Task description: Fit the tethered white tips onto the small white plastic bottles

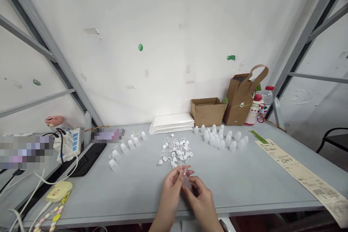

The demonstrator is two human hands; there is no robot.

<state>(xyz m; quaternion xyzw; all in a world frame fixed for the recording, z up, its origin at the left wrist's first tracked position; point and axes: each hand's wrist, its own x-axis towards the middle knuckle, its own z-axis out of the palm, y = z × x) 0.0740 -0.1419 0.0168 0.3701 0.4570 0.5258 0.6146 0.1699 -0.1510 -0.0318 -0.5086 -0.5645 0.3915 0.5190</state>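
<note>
Near the table's front edge my left hand (pixel 174 181) and my right hand (pixel 199 190) meet around one small translucent white plastic bottle (pixel 186 182). My right fingers pinch its lower part. The left thumb and fingers close on its upper end, where a thin white strap (pixel 181 165) sticks up; the exact join is hidden by the fingers. Just beyond them lies a loose pile of white looped straps with small plugs (pixel 178 150). To the right stands a group of similar bottles (pixel 216 139) without straps. A slanting row of bottles with loops (pixel 130 144) stands at the left.
White flat sheets or envelopes (pixel 172 122) are stacked against the wall, beside a cardboard box (pixel 208 112) and a brown paper bag (pixel 237 101). A long printed paper strip (pixel 296 174) hangs over the right edge. A black phone (pixel 87 159), power strip (pixel 69 145) and cables are left.
</note>
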